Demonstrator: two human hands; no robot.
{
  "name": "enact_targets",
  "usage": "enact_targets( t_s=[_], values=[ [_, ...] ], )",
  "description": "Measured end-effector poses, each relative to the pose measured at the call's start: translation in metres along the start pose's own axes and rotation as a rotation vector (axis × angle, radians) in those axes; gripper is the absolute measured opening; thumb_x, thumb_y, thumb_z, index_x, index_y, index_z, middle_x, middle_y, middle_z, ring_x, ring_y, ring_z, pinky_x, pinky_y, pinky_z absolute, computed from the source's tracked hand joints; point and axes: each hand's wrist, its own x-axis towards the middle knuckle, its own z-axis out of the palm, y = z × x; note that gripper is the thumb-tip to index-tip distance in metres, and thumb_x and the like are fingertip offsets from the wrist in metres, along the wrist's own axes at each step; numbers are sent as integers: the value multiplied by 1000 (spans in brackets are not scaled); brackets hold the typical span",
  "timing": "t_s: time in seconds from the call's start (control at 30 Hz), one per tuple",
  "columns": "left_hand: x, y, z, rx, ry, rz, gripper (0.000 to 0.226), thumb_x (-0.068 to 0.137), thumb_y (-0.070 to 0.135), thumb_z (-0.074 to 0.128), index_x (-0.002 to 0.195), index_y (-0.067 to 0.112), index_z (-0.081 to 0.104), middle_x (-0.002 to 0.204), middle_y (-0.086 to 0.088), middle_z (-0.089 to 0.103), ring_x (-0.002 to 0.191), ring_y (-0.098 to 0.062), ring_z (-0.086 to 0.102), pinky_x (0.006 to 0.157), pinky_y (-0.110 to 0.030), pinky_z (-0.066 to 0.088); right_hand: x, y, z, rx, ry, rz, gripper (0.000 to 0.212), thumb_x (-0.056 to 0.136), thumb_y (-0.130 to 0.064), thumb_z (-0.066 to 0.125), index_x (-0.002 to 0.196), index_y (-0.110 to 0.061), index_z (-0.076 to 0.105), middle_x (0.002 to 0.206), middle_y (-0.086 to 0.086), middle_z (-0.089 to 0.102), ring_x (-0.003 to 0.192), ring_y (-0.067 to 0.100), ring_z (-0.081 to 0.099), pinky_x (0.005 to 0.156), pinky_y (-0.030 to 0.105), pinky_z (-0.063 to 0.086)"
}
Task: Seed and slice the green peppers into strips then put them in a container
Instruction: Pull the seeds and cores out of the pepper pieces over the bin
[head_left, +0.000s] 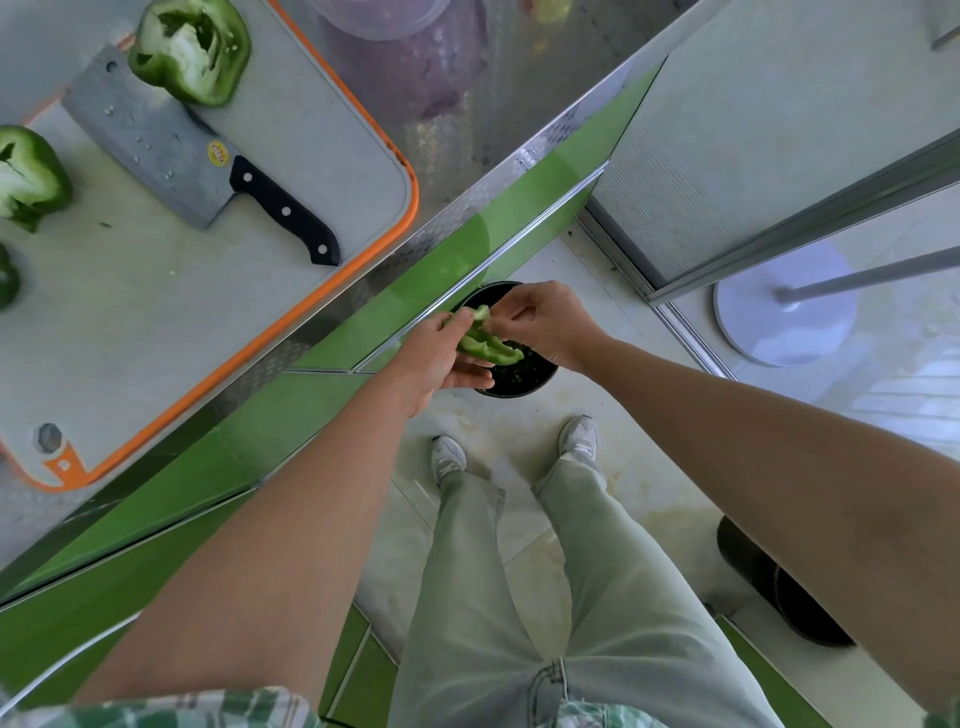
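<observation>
The left hand (441, 358) holds a pepper piece (488, 345), with its fingers curled under it and the thumb on top. The right hand (545, 322) pinches the upper end of the same piece with its fingertips. It seems to pull the pale core and seeds out, so I judge the seeding step is in progress.

Both hands are low and away from the desk (467, 130), directly over a black bin (524, 379) that stands on the floor. The pepper is probably held here so that the seeds fall straight into the bin and not on the work surface. Inside the bin I see a dark bottom with small light and green specks, most likely scraps.

Further away, up and to the left of the hands, a cutting board (311, 156) with an orange rim lies on the desk. A cleaver (182, 150) is laid flat on it, released, because both hands are needed for seeding. Beyond the cleaver lies a pepper half (192, 47), cut side up, and a second pepper half (28, 176) is at the board's far left. Neither is sliced yet.

Beyond the board stands a clear container (379, 18). What is in it I cannot tell.
</observation>
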Motion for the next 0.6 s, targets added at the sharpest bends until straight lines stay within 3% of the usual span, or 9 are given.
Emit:
enact_targets(
  t_s=[0.07, 0.17, 0.23, 0.33, 0.47, 0.6],
  values=[
    [1, 1, 2, 8, -1, 12, 29, 105, 28, 41, 113, 2, 53, 91, -19, 66, 66, -24, 66, 60, -36, 62, 4, -4, 2, -45, 13, -9, 9, 84, -22, 72, 88, -14, 71, 78, -10, 64, 68, -9, 56, 59, -4, 36],
    [2, 0, 0, 25, 0, 19, 26, 105, 28, 42, 107, 5, 53, 93, -18, 65, 70, -27, 65, 65, -39, 62, 6, -5, 1, -59, 16, -12, 6, 82, -13, 69, 87, -14, 73, 71, -13, 63, 61, -10, 56, 55, -3, 37],
    [2, 0, 0, 19, -22, 17, 24, 105, 27, 43, 104, 6, 53, 92, -17, 66, 73, -30, 65, 70, -41, 62, 7, -3, 2, -52, 41, -3, 10, 80, -8, 66, 84, -13, 73, 66, -13, 63, 60, -8, 58, 58, 4, 42],
    [3, 0, 2, -14, -23, 20, 22, 105, 28, 43, 99, 9, 53, 90, -15, 65, 71, -29, 65, 71, -42, 62, 10, 4, 5, -98, 111, 121, 12, 79, -8, 63, 80, -16, 72, 66, -7, 63, 71, 9, 65, 65, 21, 52],
    [6, -1, 2, -49, 47, 43, 18, 105, 25, 43, 98, 10, 50, 91, -13, 62, 67, -24, 66, 63, -38, 62, 12, 15, 5, -162, 108, 199, 35, 81, 2, 48, 92, -17, 76, 76, -5, 64, 81, 19, 68, 74, 27, 54],
    [7, -3, -2, -45, 86, 69, 15, 105, 22, 44, 98, 10, 50, 93, -11, 60, 71, -21, 66, 64, -37, 61, 11, 8, 1, -54, 85, 100, 23, 85, -13, 57, 97, -20, 75, 88, -4, 72, 67, 3, 60, 71, 23, 50]
  ],
)
